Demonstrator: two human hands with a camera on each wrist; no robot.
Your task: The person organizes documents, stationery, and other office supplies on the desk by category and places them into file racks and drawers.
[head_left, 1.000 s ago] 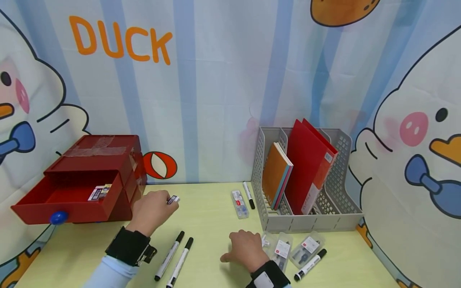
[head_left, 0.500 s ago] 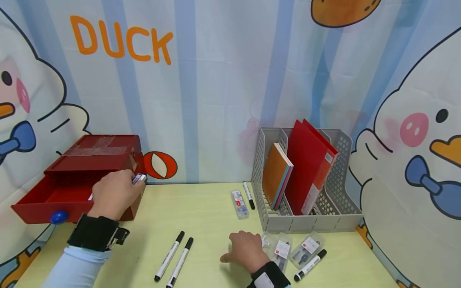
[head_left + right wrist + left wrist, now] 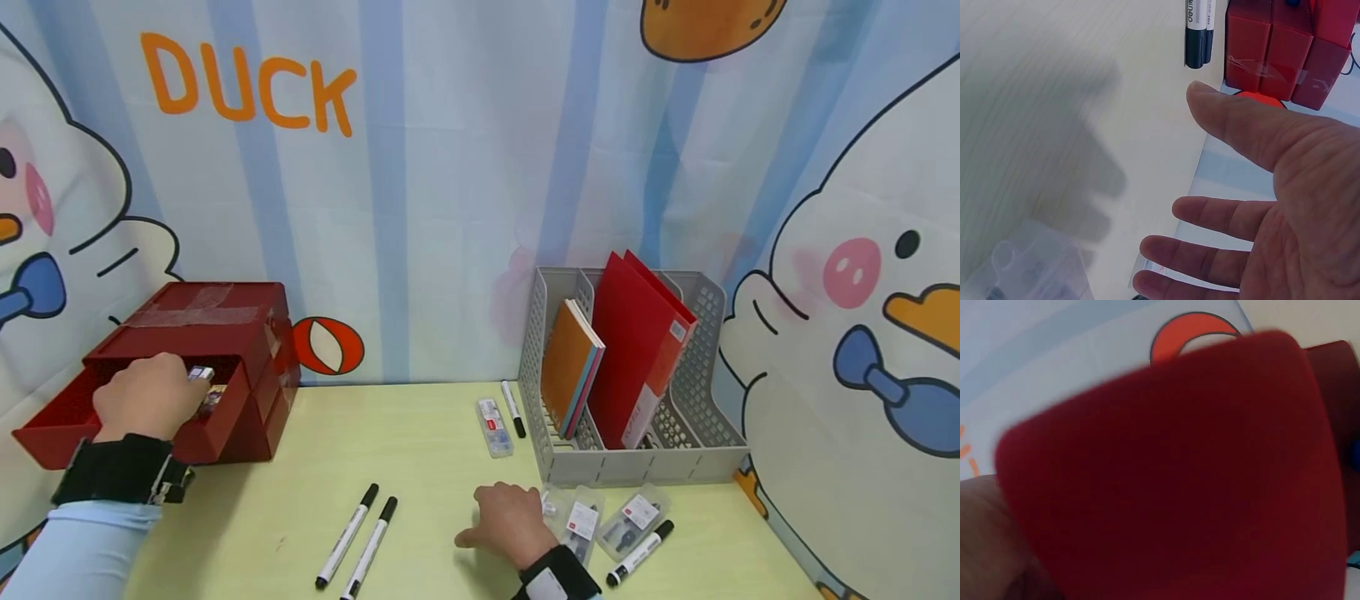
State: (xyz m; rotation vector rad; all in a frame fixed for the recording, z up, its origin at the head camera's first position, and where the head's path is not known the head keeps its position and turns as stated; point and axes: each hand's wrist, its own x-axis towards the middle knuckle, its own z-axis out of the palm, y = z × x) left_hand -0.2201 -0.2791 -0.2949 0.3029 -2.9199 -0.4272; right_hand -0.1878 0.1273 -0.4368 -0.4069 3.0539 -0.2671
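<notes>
In the head view my left hand [image 3: 150, 396] is over the pulled-out drawer [image 3: 45, 429] of the red box [image 3: 195, 304], gripping a small white-and-dark item [image 3: 200, 372] that shows at its right side. Other small packs [image 3: 213, 398] lie in the drawer beside it. A red drawer wall [image 3: 1179, 475] fills most of the left wrist view and hides the fingers. Above the table, my right hand [image 3: 510, 523] hangs with spread, relaxed fingers and holds nothing; clear plastic cases [image 3: 581, 525] lie just right of it.
Two markers [image 3: 347, 536] lie mid-table. A case [image 3: 495, 427] and a marker [image 3: 513, 409] lie left of the grey rack [image 3: 645, 467], which holds notebooks [image 3: 570, 367] and a red folder [image 3: 633, 358]. Another case [image 3: 633, 521] and marker [image 3: 640, 553] are at the right front.
My left hand has moved left from above the table to over the drawer, carrying the small item. My right hand has stayed in place.
</notes>
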